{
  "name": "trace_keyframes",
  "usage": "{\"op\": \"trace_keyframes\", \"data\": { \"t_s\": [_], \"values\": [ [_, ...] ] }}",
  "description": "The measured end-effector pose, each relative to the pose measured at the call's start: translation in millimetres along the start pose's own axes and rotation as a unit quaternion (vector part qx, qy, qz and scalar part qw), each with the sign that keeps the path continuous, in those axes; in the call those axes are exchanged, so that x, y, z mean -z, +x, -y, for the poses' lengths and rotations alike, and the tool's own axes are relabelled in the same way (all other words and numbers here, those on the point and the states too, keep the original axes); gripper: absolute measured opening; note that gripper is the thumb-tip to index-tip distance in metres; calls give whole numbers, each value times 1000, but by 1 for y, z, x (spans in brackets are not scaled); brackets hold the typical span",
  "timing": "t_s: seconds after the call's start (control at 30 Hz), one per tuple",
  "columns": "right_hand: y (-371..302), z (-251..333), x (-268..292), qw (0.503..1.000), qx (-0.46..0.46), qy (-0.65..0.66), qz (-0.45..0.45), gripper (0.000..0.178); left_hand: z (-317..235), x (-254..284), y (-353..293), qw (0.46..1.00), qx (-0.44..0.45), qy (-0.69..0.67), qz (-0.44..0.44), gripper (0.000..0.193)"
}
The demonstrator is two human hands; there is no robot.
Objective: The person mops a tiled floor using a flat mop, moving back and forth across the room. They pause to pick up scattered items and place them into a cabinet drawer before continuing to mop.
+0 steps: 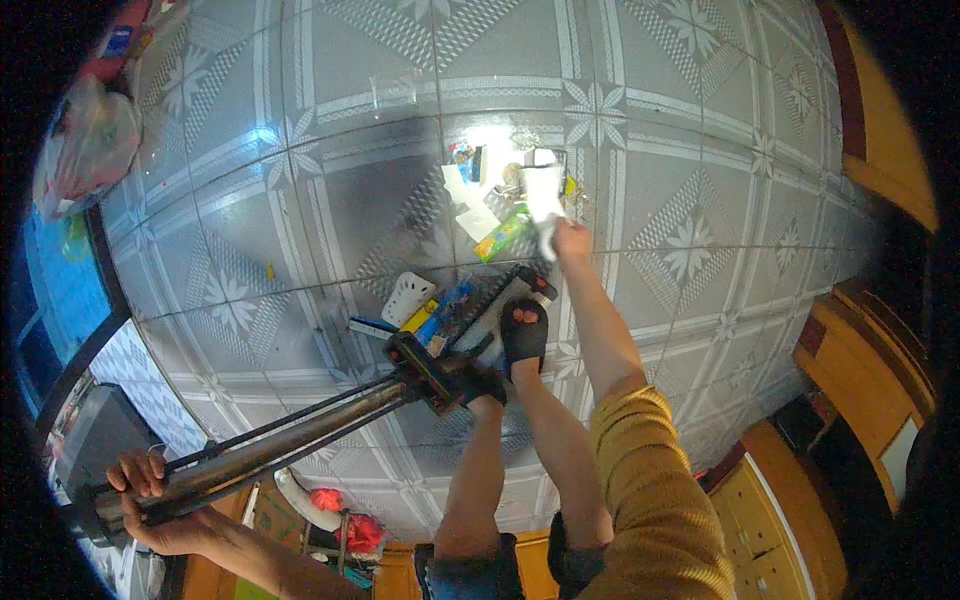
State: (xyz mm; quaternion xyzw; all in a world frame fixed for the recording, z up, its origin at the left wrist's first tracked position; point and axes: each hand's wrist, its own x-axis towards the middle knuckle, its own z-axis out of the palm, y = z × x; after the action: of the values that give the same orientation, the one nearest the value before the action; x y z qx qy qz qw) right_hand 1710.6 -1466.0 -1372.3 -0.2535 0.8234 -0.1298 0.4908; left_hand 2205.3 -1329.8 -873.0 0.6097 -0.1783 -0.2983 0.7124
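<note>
My left hand (160, 510) is closed round the near end of a thick, dark tubular pole (290, 432) with thin black rods along its sides. The pole slants across the lower left to a black rectangular end piece (428, 370) beside my feet. In my right hand (572, 243) is a white elongated object (543, 193), held by its narrow end; glare hides its details. Under and around it on the floor lie a green-and-yellow packet (502, 237), white paper pieces (478, 222) and small bits in a bright patch of light.
A white perforated piece (408, 297), a blue packet (443, 315) and a dark long bar (487, 308) lie by my slippered foot (524, 335). Plastic bags (92, 145) are at the far left. Wooden furniture (860, 370) lines the right side of the tiled floor (690, 250).
</note>
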Motion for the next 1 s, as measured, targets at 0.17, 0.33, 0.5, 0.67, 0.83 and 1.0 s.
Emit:
{"op": "trace_keyframes", "data": {
  "t_s": [0.17,0.33,0.5,0.67,0.83,1.0],
  "values": [
    [-92,4,-46,971,87,-190,116,40,-1,-4,-4,996,-35,28,-81,22],
    [-101,57,-39,932,149,-327,-39,55,1,-8,-5,1000,-15,-8,-2,25],
    [-49,135,-31,877,265,-396,57,42,3,0,-10,994,-39,38,-99,27],
    [-125,128,-119,773,351,-435,301,57,-1,8,-17,995,-37,20,-90,29],
    [-160,110,-209,810,364,-444,123,31,1,15,-22,992,-53,37,-105,27],
    [-166,101,-196,796,388,-425,187,17,-8,23,-44,992,-64,38,-101,26]
  ]
}}
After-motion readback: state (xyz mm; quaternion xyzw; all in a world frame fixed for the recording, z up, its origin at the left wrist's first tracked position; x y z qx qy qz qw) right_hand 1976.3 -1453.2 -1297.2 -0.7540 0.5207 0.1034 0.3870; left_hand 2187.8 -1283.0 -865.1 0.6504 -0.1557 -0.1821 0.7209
